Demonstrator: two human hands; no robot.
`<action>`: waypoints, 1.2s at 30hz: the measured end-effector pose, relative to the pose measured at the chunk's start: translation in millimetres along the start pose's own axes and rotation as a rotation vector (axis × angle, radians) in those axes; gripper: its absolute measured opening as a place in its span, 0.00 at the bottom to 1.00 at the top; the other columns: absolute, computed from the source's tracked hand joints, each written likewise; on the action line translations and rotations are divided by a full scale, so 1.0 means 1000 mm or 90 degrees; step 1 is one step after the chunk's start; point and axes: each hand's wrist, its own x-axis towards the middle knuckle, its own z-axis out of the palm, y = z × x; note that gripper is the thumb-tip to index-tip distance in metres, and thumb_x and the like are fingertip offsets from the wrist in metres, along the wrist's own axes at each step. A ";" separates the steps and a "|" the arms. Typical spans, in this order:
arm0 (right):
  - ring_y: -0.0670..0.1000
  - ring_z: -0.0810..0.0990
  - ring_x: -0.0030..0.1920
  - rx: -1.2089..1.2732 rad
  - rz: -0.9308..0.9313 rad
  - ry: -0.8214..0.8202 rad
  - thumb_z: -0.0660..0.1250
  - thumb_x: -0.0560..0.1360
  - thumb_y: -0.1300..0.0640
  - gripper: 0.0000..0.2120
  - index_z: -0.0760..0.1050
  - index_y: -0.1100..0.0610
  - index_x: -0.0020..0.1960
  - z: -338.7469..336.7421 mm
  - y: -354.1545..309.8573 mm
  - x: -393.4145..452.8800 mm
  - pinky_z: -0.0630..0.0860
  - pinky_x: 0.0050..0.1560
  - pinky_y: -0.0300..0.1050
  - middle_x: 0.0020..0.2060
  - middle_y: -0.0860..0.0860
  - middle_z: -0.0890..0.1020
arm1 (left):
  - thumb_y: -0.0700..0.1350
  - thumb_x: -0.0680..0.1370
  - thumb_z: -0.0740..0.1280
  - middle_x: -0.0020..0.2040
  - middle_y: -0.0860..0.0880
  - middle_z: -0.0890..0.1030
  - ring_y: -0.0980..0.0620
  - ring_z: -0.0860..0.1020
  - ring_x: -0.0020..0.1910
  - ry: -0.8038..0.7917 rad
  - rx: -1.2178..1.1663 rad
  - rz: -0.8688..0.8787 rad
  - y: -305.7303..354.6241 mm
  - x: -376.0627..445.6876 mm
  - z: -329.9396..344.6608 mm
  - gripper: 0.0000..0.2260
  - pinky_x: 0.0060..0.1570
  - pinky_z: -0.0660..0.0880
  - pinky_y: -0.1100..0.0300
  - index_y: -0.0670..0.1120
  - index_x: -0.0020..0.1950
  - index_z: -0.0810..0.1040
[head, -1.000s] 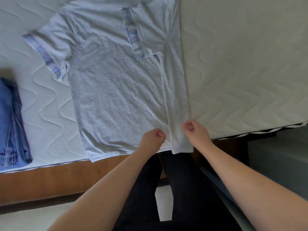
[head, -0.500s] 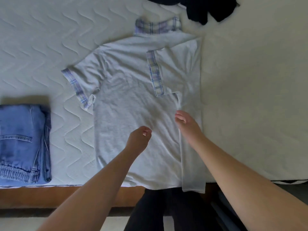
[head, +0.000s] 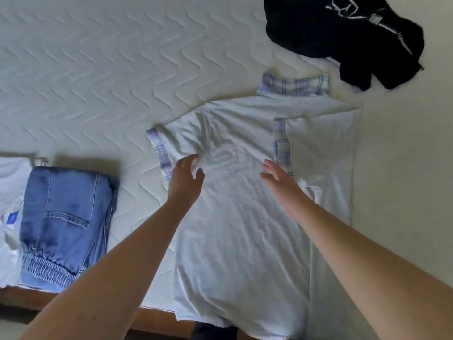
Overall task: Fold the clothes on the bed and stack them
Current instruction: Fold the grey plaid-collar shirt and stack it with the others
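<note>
One mattress [head: 98, 69] is carrying everything: a pale shirt [head: 240, 217] is lying flat across its near edge, hem hanging over, right side and sleeve already folded in. Folded jeans [head: 66, 217] are sitting well to the left, a black garment [head: 331, 33] is lying crumpled beyond the collar. Both hands are hovering over the chest; the left hand [head: 183, 179], just beside the plaid-cuffed left sleeve [head: 161, 153], is showing loosely spread fingers gripping nothing, and the right hand [head: 282, 182] is reaching with fingers straight. The shirt is looking light, limp and wrinkle-prone, probably best pinched at the left shoulder and hem.
</note>
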 end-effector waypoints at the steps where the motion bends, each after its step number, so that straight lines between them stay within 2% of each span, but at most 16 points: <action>1: 0.39 0.65 0.65 -0.013 -0.007 -0.003 0.60 0.82 0.52 0.25 0.59 0.48 0.77 0.007 -0.006 0.010 0.62 0.59 0.40 0.74 0.44 0.66 | 0.44 0.80 0.65 0.68 0.45 0.73 0.46 0.71 0.67 0.023 -0.002 -0.012 -0.008 0.012 -0.005 0.21 0.66 0.69 0.51 0.46 0.73 0.69; 6: 0.41 0.62 0.70 0.006 -0.004 0.020 0.58 0.82 0.51 0.26 0.56 0.47 0.79 0.039 -0.045 0.054 0.59 0.61 0.42 0.76 0.44 0.63 | 0.48 0.79 0.65 0.76 0.44 0.62 0.43 0.61 0.75 0.071 0.052 -0.058 -0.040 0.070 -0.033 0.28 0.73 0.61 0.48 0.47 0.78 0.60; 9: 0.46 0.59 0.75 0.024 0.006 0.021 0.55 0.83 0.53 0.26 0.54 0.45 0.79 0.055 -0.061 0.081 0.58 0.62 0.44 0.77 0.42 0.60 | 0.51 0.79 0.67 0.78 0.43 0.58 0.42 0.57 0.76 0.048 0.091 -0.063 -0.051 0.101 -0.042 0.33 0.72 0.61 0.44 0.48 0.80 0.55; 11: 0.46 0.58 0.75 0.041 0.013 0.015 0.54 0.82 0.54 0.26 0.53 0.44 0.79 0.061 -0.067 0.092 0.57 0.62 0.44 0.77 0.41 0.59 | 0.53 0.78 0.69 0.76 0.43 0.59 0.41 0.58 0.75 0.019 0.094 -0.105 -0.055 0.113 -0.044 0.36 0.71 0.61 0.44 0.48 0.80 0.54; 13: 0.45 0.59 0.75 0.037 0.007 0.029 0.53 0.81 0.55 0.27 0.54 0.44 0.79 0.073 -0.076 0.117 0.57 0.62 0.45 0.77 0.41 0.60 | 0.55 0.76 0.71 0.73 0.41 0.63 0.39 0.62 0.72 -0.006 0.074 -0.156 -0.067 0.140 -0.047 0.36 0.70 0.63 0.44 0.47 0.78 0.58; 16: 0.46 0.58 0.76 0.057 0.009 0.040 0.52 0.80 0.57 0.27 0.54 0.45 0.79 0.077 -0.088 0.138 0.55 0.63 0.44 0.77 0.41 0.59 | 0.57 0.75 0.71 0.67 0.42 0.68 0.40 0.67 0.66 -0.006 0.107 -0.184 -0.075 0.155 -0.052 0.25 0.66 0.66 0.47 0.48 0.67 0.73; 19: 0.48 0.57 0.77 0.089 0.027 0.051 0.51 0.82 0.52 0.25 0.55 0.45 0.79 0.080 -0.099 0.162 0.55 0.67 0.46 0.78 0.43 0.58 | 0.54 0.76 0.71 0.56 0.47 0.76 0.44 0.74 0.59 0.002 0.060 -0.126 -0.074 0.163 -0.061 0.14 0.55 0.71 0.52 0.48 0.57 0.78; 21: 0.48 0.58 0.76 0.115 0.061 0.068 0.51 0.82 0.44 0.25 0.56 0.46 0.78 0.080 -0.105 0.174 0.54 0.72 0.48 0.78 0.44 0.58 | 0.51 0.76 0.71 0.43 0.53 0.80 0.48 0.80 0.46 -0.024 -0.057 -0.085 -0.066 0.162 -0.070 0.08 0.42 0.72 0.59 0.50 0.49 0.77; 24: 0.46 0.61 0.75 0.143 0.065 0.070 0.53 0.82 0.41 0.27 0.60 0.50 0.78 0.078 -0.104 0.181 0.55 0.73 0.44 0.77 0.46 0.62 | 0.50 0.74 0.73 0.31 0.60 0.79 0.60 0.78 0.31 -0.045 -0.173 -0.027 -0.040 0.148 -0.091 0.07 0.29 0.69 0.70 0.55 0.41 0.75; 28: 0.39 0.63 0.72 0.197 0.008 0.041 0.51 0.83 0.46 0.24 0.61 0.51 0.77 0.074 -0.107 0.177 0.56 0.68 0.36 0.75 0.43 0.65 | 0.51 0.74 0.73 0.34 0.58 0.80 0.62 0.78 0.30 -0.085 -0.217 0.065 0.003 0.119 -0.112 0.07 0.22 0.68 0.72 0.59 0.42 0.76; 30: 0.40 0.64 0.72 0.236 0.002 0.035 0.51 0.82 0.49 0.23 0.63 0.51 0.76 0.074 -0.113 0.174 0.55 0.71 0.38 0.74 0.43 0.67 | 0.50 0.74 0.73 0.35 0.57 0.81 0.62 0.79 0.32 -0.113 -0.226 0.099 0.025 0.106 -0.112 0.07 0.23 0.69 0.71 0.59 0.42 0.76; 31: 0.41 0.68 0.71 0.264 0.007 0.032 0.51 0.82 0.50 0.22 0.67 0.51 0.73 0.074 -0.117 0.173 0.59 0.71 0.38 0.71 0.44 0.71 | 0.49 0.75 0.73 0.36 0.57 0.81 0.63 0.79 0.32 -0.132 -0.239 0.112 0.037 0.101 -0.109 0.07 0.23 0.69 0.72 0.58 0.42 0.76; 32: 0.43 0.75 0.64 0.291 0.013 0.022 0.53 0.81 0.52 0.19 0.74 0.52 0.67 0.072 -0.120 0.171 0.67 0.66 0.38 0.64 0.46 0.78 | 0.48 0.75 0.73 0.35 0.57 0.81 0.63 0.79 0.32 -0.152 -0.260 0.119 0.049 0.095 -0.103 0.08 0.23 0.69 0.73 0.58 0.41 0.75; 33: 0.45 0.81 0.53 0.326 0.022 -0.002 0.54 0.81 0.54 0.16 0.80 0.53 0.57 0.068 -0.123 0.168 0.75 0.55 0.38 0.52 0.48 0.84 | 0.48 0.75 0.72 0.35 0.56 0.81 0.64 0.80 0.32 -0.172 -0.286 0.121 0.060 0.091 -0.096 0.09 0.22 0.69 0.73 0.59 0.40 0.75; 35: 0.48 0.78 0.33 0.362 0.044 -0.022 0.58 0.80 0.57 0.16 0.79 0.54 0.37 0.058 -0.127 0.162 0.74 0.34 0.38 0.31 0.50 0.79 | 0.47 0.76 0.72 0.36 0.54 0.80 0.64 0.80 0.32 -0.199 -0.324 0.112 0.080 0.084 -0.078 0.09 0.21 0.72 0.69 0.59 0.40 0.75; 36: 0.48 0.74 0.30 0.357 0.054 -0.022 0.60 0.79 0.57 0.16 0.75 0.54 0.34 0.051 -0.128 0.160 0.71 0.31 0.40 0.28 0.51 0.74 | 0.47 0.76 0.71 0.36 0.54 0.79 0.63 0.80 0.32 -0.204 -0.329 0.108 0.089 0.081 -0.067 0.07 0.20 0.74 0.65 0.58 0.42 0.75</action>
